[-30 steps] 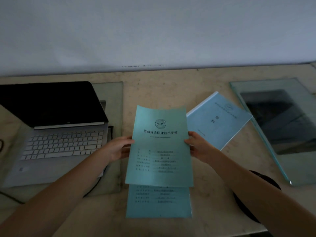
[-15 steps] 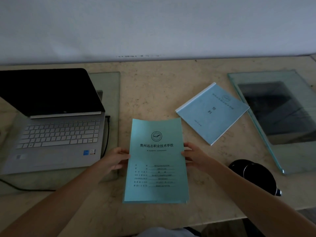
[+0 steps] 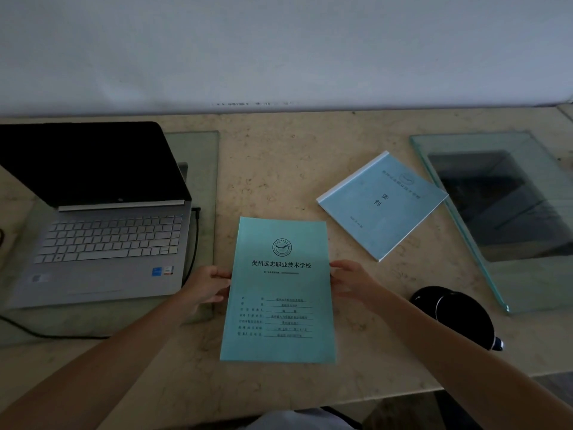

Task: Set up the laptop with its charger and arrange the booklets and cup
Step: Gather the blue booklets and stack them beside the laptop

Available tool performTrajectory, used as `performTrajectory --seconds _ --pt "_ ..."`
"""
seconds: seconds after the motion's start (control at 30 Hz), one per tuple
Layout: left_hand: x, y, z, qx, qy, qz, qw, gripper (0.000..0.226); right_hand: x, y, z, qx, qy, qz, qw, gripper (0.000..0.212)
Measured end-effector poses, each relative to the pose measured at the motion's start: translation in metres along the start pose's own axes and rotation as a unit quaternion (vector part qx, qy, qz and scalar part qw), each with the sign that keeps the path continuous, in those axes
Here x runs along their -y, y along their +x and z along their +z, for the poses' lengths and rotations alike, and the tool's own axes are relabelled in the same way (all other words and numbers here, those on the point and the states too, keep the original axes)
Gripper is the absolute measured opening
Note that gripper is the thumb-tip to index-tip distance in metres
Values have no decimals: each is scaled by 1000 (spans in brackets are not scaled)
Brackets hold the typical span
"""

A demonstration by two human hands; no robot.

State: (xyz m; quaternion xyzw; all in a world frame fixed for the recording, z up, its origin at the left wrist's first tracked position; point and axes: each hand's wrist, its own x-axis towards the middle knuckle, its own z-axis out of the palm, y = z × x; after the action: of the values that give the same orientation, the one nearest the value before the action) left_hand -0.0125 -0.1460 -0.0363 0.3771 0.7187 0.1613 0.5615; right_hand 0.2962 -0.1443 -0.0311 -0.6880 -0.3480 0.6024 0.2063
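Note:
A teal booklet [image 3: 279, 290] lies flat on the beige table [image 3: 294, 169] in front of me. My left hand [image 3: 206, 288] holds its left edge and my right hand [image 3: 352, 280] holds its right edge, thumbs on the cover. A light blue booklet [image 3: 383, 204] lies tilted further back on the right. A black cup [image 3: 455, 315] sits near the front edge beside my right forearm. The open laptop [image 3: 105, 243], screen dark, stands at the left, with a black charger cable [image 3: 194, 243] plugged into its right side.
The laptop rests on a glass pane [image 3: 201, 156]. Another glass pane [image 3: 527, 283] lies at the right, its near corner close to the cup. The cable runs along the front left [image 3: 46, 333]. A white wall rises behind the table.
Both hands have lowered the teal booklet toward me onto a second teal booklet, which it now covers. It was lifted a second ago and now lies flat.

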Motion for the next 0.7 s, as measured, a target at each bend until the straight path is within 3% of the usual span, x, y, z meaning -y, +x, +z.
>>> performTrajectory --seconds 0.13,0.3,0.5,0.7 --pt "-1 4 3 -13 30 22 999 31 2 6 -1 3 6 -5 1000 26" --pt "1 12 6 -9 3 9 1000 6 3 15 3 -2 57 8 998 17" --pt "1 17 13 -19 -9 9 1000 19 6 15 4 -4 43 18 999 19" --pt "-2 25 9 -12 22 -9 1000 9 15 8 3 10 42 15 999 19"
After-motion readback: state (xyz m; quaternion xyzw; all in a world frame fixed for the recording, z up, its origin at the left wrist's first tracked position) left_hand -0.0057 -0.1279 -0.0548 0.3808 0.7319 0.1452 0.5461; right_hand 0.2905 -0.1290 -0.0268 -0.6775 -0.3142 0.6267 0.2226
